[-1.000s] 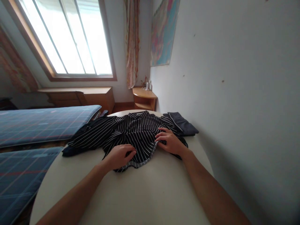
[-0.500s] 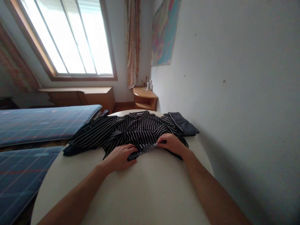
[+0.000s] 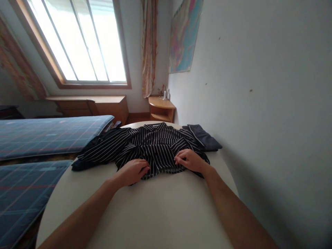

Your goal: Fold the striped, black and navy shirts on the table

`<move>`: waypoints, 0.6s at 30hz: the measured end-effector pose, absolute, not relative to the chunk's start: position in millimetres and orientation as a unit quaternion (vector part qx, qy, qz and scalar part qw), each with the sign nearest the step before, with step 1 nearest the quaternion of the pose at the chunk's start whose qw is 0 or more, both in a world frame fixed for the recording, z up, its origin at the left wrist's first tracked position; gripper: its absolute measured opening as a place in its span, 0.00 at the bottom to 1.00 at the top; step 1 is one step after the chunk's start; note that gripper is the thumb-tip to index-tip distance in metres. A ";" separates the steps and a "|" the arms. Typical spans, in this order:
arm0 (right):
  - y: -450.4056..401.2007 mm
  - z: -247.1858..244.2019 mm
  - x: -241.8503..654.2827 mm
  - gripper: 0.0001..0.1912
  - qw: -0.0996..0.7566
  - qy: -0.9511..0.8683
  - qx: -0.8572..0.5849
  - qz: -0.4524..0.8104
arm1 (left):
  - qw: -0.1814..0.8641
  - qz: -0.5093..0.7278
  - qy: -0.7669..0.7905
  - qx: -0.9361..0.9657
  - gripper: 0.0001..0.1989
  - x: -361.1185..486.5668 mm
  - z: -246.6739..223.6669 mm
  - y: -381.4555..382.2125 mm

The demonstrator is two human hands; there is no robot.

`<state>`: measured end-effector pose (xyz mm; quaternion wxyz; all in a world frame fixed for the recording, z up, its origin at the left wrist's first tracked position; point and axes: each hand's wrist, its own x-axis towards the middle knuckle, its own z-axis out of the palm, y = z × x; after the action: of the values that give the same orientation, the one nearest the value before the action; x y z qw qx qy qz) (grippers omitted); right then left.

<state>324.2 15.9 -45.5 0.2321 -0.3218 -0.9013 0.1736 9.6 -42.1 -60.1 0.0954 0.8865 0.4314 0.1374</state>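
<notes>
A black shirt with white stripes (image 3: 155,148) lies spread on the round white table (image 3: 155,214), its collar toward the far edge and its hem toward me. My left hand (image 3: 133,172) rests at the left part of the hem, fingers curled together; what they hold, if anything, is hidden. Over the right part of the hem is my right hand (image 3: 189,160), its fingers bent and pressed together, and I cannot make out anything between them. The left sleeve spreads over dark cloth at the table's left side.
Dark folded clothing (image 3: 204,137) sits at the table's right back edge, near the wall (image 3: 272,121). Beds with blue plaid mattresses (image 3: 52,136) stand at the left. Farther back are a wooden desk (image 3: 111,100) and a corner shelf (image 3: 162,102).
The front hem, which was lifted and folded between my hands, now lies flat toward me. My left hand has shifted slightly left and its fingers have drawn together. The view has moved slightly.
</notes>
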 end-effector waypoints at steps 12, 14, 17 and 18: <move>-9.2 -46.3 280.1 0.10 0.168 -0.944 -0.278 0.055 | 0.155 0.131 0.374 0.905 0.13 13.7 -50.9 -51.9; -11.5 -50.7 272.7 0.10 0.147 -0.951 -0.270 0.043 | 0.161 0.126 0.369 0.907 0.13 15.4 -49.4 -53.3; -11.7 -54.7 269.1 0.03 0.136 -0.955 -0.260 0.031 | 0.172 0.118 0.363 0.908 0.13 18.0 -46.9 -55.8; -11.4 -54.6 269.5 0.02 0.137 -0.956 -0.257 0.033 | 0.175 0.117 0.362 0.908 0.13 18.7 -46.0 -56.6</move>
<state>269.5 -11.4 -54.6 0.1367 -0.2574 -0.9560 0.0331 18.7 -56.6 -46.0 0.1755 0.9080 0.3621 0.1172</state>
